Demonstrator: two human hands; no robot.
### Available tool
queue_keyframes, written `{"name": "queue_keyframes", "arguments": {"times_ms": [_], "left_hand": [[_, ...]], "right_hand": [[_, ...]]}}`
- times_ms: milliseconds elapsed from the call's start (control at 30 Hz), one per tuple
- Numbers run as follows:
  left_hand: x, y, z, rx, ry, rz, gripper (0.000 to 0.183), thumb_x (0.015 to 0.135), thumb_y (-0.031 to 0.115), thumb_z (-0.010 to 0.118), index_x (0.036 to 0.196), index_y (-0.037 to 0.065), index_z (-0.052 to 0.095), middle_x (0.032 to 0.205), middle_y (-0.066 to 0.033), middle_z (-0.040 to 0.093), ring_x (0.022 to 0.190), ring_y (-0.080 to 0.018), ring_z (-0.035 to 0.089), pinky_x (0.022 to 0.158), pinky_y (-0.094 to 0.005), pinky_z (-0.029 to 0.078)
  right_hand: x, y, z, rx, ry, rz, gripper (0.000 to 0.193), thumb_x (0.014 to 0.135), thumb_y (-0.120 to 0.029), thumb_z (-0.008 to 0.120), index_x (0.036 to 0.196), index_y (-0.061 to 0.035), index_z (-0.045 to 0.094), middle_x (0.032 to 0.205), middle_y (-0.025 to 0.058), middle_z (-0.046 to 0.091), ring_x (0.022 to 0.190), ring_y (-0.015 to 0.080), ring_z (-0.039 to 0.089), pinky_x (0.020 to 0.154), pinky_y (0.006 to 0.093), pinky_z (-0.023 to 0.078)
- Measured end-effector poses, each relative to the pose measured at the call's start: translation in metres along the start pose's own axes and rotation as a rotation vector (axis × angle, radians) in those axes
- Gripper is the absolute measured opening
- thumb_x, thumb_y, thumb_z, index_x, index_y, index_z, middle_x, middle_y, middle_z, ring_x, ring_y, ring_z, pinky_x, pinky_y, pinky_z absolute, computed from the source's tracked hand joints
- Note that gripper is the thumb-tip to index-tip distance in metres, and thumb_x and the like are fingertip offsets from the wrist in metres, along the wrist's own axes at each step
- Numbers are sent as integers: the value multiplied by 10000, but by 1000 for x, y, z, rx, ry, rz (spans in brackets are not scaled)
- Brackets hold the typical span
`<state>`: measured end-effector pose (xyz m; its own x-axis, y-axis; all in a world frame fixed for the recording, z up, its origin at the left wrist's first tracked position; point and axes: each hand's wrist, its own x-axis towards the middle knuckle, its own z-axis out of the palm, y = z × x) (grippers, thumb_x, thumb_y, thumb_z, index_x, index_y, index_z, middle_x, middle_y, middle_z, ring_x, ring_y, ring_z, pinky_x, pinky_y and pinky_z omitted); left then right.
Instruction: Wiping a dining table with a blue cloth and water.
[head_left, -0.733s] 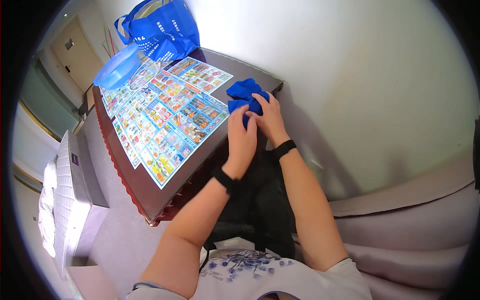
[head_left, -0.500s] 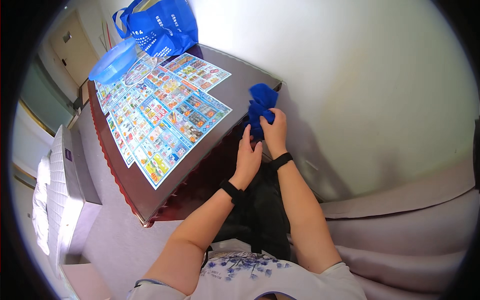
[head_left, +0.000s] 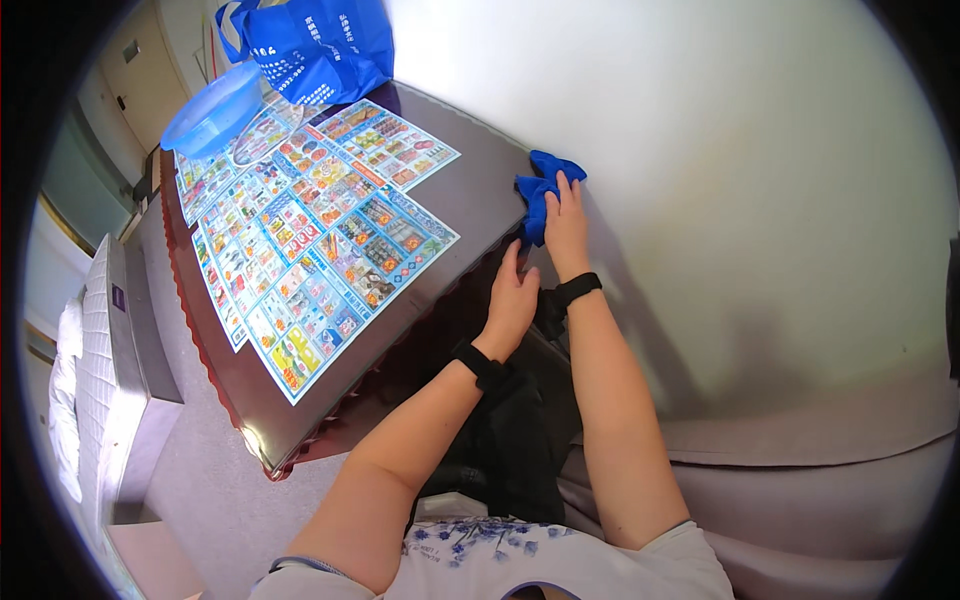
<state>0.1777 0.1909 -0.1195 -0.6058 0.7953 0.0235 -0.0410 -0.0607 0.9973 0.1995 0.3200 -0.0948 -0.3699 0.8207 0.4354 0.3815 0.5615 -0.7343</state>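
Note:
A crumpled blue cloth point(head_left: 536, 200) lies over the table's far right corner, beside the wall. My right hand point(head_left: 566, 232) is on it, fingers pressed into the fabric, with part of the cloth hidden under them. Just below and to the left, my left hand point(head_left: 512, 310) reaches to the edge of the dark table point(head_left: 455, 125). Its fingers are apart, and nothing shows in them. The fingertips come close to the cloth's lower end; I cannot tell whether they touch it. Both wrists wear black bands.
Colourful printed leaflets point(head_left: 330, 250) cover much of the tabletop. A blue basin point(head_left: 212, 112) and a blue bag point(head_left: 335, 45) stand at its far end. The pale wall point(head_left: 760, 200) rises along the right, with a beige draped fabric point(head_left: 800, 510) below. A mattress point(head_left: 100, 350) is at left.
The right hand and the cloth have moved away from me and to the right, onto the table's corner. The left hand has shifted slightly right. The view has shifted a little.

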Motion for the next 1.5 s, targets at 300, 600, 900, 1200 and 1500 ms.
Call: {"name": "queue_keyframes", "arguments": {"times_ms": [300,600,900,1200,1500], "left_hand": [[-9,-31,-18,41,46,-96,525,920,172,505,1387,17,322,1269,-183,496,1121,-235,504,960,-319,385],[-50,-8,-9,152,167,170,443,891,75,539,1306,13,397,1116,-129,523,1011,-208,548,853,-300,445],[-43,10,-27,227,65,330,408,945,122,418,1327,-20,401,1277,-215,467,1185,-324,454,1007,-347,335],[-49,-45,-49,412,122,18,436,908,191,483,1237,-89,426,1184,-288,504,1080,-416,509,912,-414,417],[-83,42,-52,375,132,330,481,920,86,468,1378,37,331,1221,-229,505,1108,-342,520,910,-365,416]], "right_hand": [[-39,22,38,92,47,174,347,885,-152,502,1160,58,525,1125,282,562,1046,421,533,895,425,426],[-59,17,16,266,87,168,315,815,-127,555,1079,45,555,1050,236,586,982,383,548,877,406,422],[-74,-30,4,284,-58,-1,458,833,-64,565,1266,34,451,1263,259,490,1194,396,453,983,382,375],[-116,9,40,157,-103,182,466,687,-137,709,1102,11,557,994,185,635,939,308,613,826,355,472],[-114,-58,-1,443,-41,-40,399,803,-62,613,1184,-9,506,1139,172,549,1056,345,532,911,373,420]]}}
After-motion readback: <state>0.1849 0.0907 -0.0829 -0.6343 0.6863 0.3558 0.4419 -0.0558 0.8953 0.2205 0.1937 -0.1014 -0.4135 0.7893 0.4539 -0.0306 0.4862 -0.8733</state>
